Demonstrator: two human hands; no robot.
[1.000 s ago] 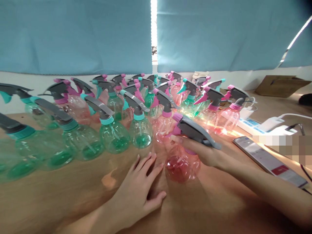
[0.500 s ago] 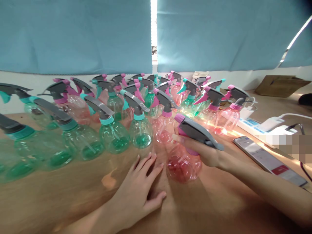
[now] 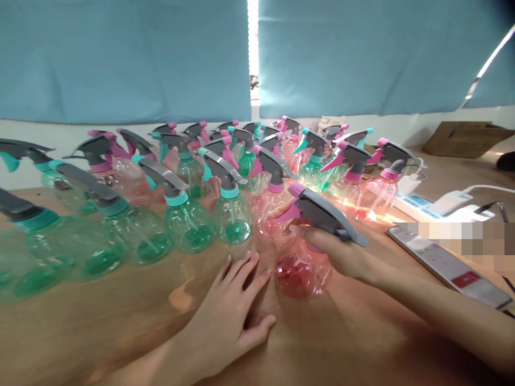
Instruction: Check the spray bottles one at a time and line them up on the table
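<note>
My right hand point(image 3: 330, 244) is wrapped round the neck of a pink spray bottle point(image 3: 301, 271), a finger reaching toward its pink trigger. The bottle has a grey and pink spray head and stands about upright at the front of the group. To its left, my left hand point(image 3: 229, 308) lies flat on the wooden table point(image 3: 132, 321) with the fingers spread, holding nothing. Just beyond its fingertips stands a green spray bottle point(image 3: 233, 217) with a turquoise collar. Another pink spray bottle point(image 3: 273, 198) is right behind the held one.
Several more green and pink spray bottles fill the left and back. On the right lie a phone point(image 3: 446, 265) and a white power strip point(image 3: 418, 206) with plugs and cables. A cardboard box point(image 3: 462, 140) sits at the far right, below blue blinds point(image 3: 129, 59).
The trigger of the held pink bottle now shows further forward, and my right fingers on it have shifted. My left hand stays in place.
</note>
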